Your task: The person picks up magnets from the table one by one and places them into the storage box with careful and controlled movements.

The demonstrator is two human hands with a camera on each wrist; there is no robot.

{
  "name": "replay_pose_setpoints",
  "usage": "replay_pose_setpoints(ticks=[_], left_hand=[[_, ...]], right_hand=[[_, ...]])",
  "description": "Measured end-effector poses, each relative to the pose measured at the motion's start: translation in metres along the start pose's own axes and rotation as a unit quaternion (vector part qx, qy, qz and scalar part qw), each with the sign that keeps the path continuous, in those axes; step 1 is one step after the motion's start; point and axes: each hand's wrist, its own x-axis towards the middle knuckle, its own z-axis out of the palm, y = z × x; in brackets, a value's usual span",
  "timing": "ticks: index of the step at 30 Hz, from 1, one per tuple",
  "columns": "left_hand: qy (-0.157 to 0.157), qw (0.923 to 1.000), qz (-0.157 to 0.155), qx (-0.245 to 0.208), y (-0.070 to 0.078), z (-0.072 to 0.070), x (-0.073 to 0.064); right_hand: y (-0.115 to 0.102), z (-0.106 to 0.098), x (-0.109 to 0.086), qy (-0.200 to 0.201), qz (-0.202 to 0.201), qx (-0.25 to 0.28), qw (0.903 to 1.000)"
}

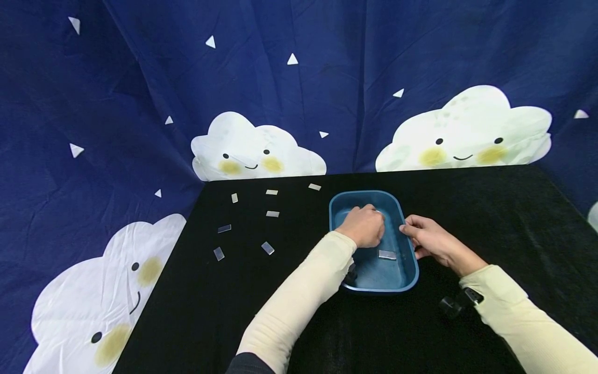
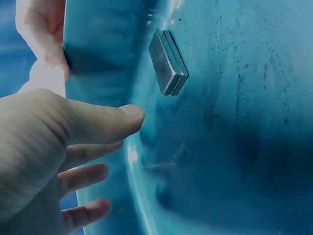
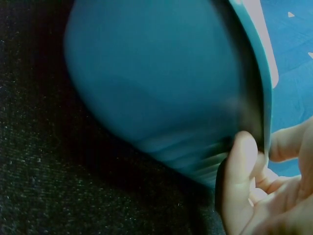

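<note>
A blue plastic basin (image 1: pixel 408 280) stands on the black tabletop. My left hand (image 1: pixel 362 227) is inside it, near the far half. In the left wrist view the thumb (image 2: pixel 122 120) and fingers of that hand are apart from the metal, and I see nothing between them. Beyond the thumb, a pair of silvery rectangular metal blocks (image 2: pixel 168 63) lie together on the basin's floor; from the head they look like one small block (image 1: pixel 386 255). At the basin's right side my right hand (image 1: pixel 432 240) pinches the rim between thumb (image 3: pixel 243 152) and fingers.
Several small flat rectangular pieces, such as one at the front (image 1: pixel 268 248) and one at the back (image 1: pixel 315 187), lie spread out on the black tabletop (image 1: pixel 177 311) left of the basin. A dark blue curtain (image 1: pixel 261 78) with white clouds hangs behind.
</note>
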Motion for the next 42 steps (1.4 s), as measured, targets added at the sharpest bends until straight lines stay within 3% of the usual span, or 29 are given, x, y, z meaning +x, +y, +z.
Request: replay_pose_setpoints(ticks=[14, 22, 28, 36, 42], left_hand=[[0.015, 0.9997, -0.002, -0.016, -0.002, -0.002, -0.001], [0.01, 0.9985, -0.001, -0.053, -0.004, -0.005, -0.002], [0.029, 0.9978, 0.005, -0.059, -0.007, -0.01, -0.003], [0.04, 0.9958, -0.005, -0.082, -0.017, -0.022, -0.006], [0.076, 0.994, -0.028, -0.073, -0.034, -0.035, -0.015]], right_hand=[[-0.001, 0.0, -0.001, 0.002, -0.001, -0.002, 1.0], [-0.001, 0.0, -0.001, -0.001, 0.0, 0.0, 1.0], [-0.002, 0.0, -0.002, -0.004, 0.002, -0.001, 1.0], [0.0, 0.0, -0.001, -0.003, 0.003, 0.005, 1.0], [0.001, 0.0, 0.0, -0.005, 0.005, 0.009, 0.9999]])
